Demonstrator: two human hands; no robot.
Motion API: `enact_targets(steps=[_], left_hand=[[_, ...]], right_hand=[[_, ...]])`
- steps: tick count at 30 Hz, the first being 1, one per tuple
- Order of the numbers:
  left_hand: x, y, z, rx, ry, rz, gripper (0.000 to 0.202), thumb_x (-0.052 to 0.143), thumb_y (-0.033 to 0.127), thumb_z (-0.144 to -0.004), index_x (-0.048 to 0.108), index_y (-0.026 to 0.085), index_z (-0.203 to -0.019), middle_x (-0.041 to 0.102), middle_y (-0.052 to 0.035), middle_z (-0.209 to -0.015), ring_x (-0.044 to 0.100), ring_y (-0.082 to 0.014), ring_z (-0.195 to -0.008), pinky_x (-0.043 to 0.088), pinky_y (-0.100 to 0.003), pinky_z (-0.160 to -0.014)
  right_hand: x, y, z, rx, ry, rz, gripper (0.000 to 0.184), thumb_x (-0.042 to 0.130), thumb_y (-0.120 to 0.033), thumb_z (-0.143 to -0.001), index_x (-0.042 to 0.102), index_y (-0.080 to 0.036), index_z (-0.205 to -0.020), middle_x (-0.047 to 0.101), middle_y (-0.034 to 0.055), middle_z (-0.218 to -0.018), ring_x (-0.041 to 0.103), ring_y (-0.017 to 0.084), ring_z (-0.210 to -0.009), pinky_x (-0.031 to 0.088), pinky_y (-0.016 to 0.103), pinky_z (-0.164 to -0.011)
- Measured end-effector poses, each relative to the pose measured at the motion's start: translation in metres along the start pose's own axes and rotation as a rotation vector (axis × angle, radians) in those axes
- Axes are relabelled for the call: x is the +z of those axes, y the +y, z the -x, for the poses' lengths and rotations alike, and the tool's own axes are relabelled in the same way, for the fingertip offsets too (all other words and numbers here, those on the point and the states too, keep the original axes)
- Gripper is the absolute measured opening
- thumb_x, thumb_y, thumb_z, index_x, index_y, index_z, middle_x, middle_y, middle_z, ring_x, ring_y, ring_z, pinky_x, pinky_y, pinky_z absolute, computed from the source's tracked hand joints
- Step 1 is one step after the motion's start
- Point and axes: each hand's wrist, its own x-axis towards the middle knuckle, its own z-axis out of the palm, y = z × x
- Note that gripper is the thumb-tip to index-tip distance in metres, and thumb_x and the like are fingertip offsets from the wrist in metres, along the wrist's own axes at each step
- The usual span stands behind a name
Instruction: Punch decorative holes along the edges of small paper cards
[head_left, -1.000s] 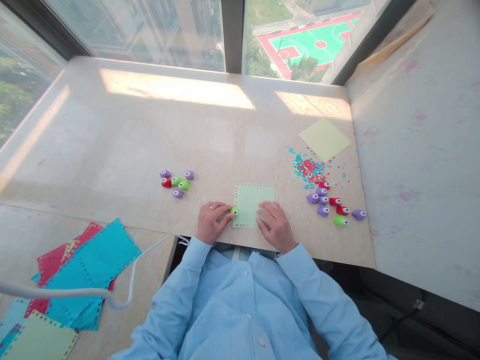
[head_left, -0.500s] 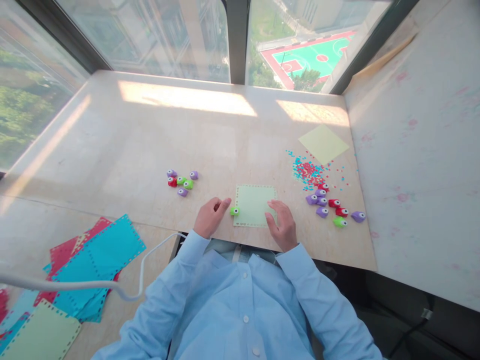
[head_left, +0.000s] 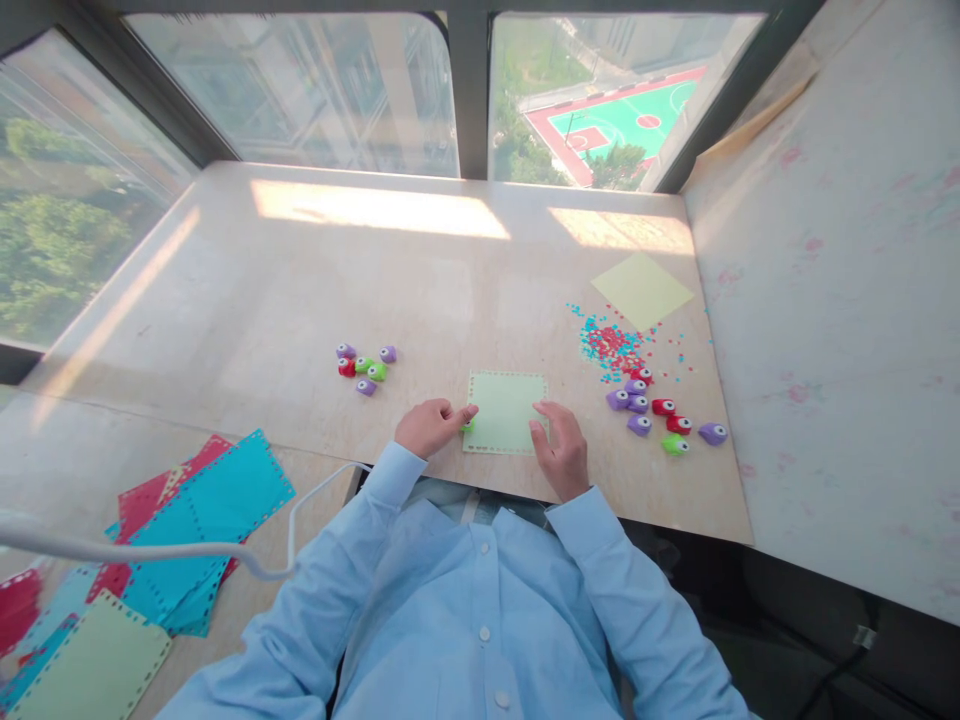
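Note:
A pale green square of paper [head_left: 504, 408] with punched holes along its edges lies on the beige table [head_left: 300, 290] in front of me. My left hand [head_left: 431, 425] is curled at its left edge, the fingers closed over a small green punch [head_left: 469, 425]. My right hand [head_left: 561, 445] rests on the paper's right edge, fingers bent and pressing it down.
Several small purple, red and green punches [head_left: 364, 368] sit to the left, and several more [head_left: 660, 415] to the right beside scattered red and blue confetti [head_left: 611, 340]. A yellow-green sheet [head_left: 641, 290] lies far right. Blue, red and green punched sheets [head_left: 191, 520] and a white cable [head_left: 150, 550] lie lower left.
My left hand let go of the green punch half a second ago and has closed on it again. My right hand drew back to the paper's right edge. The view shifted.

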Motion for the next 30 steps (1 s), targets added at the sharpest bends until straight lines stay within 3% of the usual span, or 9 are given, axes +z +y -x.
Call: enact_targets(steps=[6, 12, 17, 21, 30], left_hand=[[0.001, 0.001, -0.002, -0.01, -0.01, -0.026, 0.052, 0.048, 0.068, -0.08, 0.048, 0.02, -0.061, 0.056, -0.0014, -0.065, 0.053, -0.0172, -0.066, 0.027, -0.027, -0.057], [0.001, 0.007, -0.004, -0.008, -0.096, -0.108, 0.049, 0.043, 0.061, -0.088, 0.05, 0.02, -0.063, 0.064, -0.0051, -0.073, 0.06, -0.021, -0.074, 0.03, -0.028, -0.058], [0.006, 0.019, 0.002, -0.079, -0.104, -0.201, 0.036, 0.04, 0.051, -0.095, 0.054, 0.019, -0.086, 0.07, -0.013, -0.094, 0.066, -0.0285, -0.091, 0.038, -0.031, -0.067], [0.013, 0.024, 0.004, -0.153, -0.072, -0.138, 0.03, 0.043, 0.046, -0.096, 0.045, 0.018, -0.107, 0.07, -0.0141, -0.092, 0.069, -0.0298, -0.089, 0.043, -0.033, -0.069], [0.016, 0.024, 0.002, -0.142, -0.114, -0.122, 0.025, 0.041, 0.039, -0.098, 0.038, 0.019, -0.112, 0.071, -0.0161, -0.101, 0.069, -0.0294, -0.096, 0.045, -0.035, -0.077]], right_hand=[[0.0, -0.001, 0.0, 0.016, -0.002, -0.021, 0.021, 0.053, -0.027, -0.094, 0.064, -0.019, -0.109, 0.07, 0.0118, -0.106, 0.063, 0.024, -0.104, 0.052, 0.046, -0.093], [-0.001, -0.002, 0.0, 0.025, 0.0, -0.034, 0.02, 0.052, -0.027, -0.094, 0.064, -0.019, -0.107, 0.07, 0.011, -0.104, 0.064, 0.023, -0.102, 0.052, 0.044, -0.092], [-0.001, -0.003, -0.001, 0.036, 0.007, -0.051, 0.019, 0.052, -0.026, -0.093, 0.065, -0.02, -0.105, 0.07, 0.0105, -0.103, 0.064, 0.023, -0.101, 0.053, 0.044, -0.091], [-0.001, -0.003, 0.0, 0.034, 0.016, -0.067, 0.017, 0.053, -0.024, -0.092, 0.065, -0.02, -0.104, 0.07, 0.0106, -0.102, 0.065, 0.023, -0.101, 0.053, 0.044, -0.09], [-0.002, -0.006, 0.006, 0.035, -0.002, -0.098, 0.016, 0.052, -0.023, -0.093, 0.065, -0.02, -0.103, 0.07, 0.01, -0.101, 0.064, 0.023, -0.1, 0.053, 0.045, -0.091]])
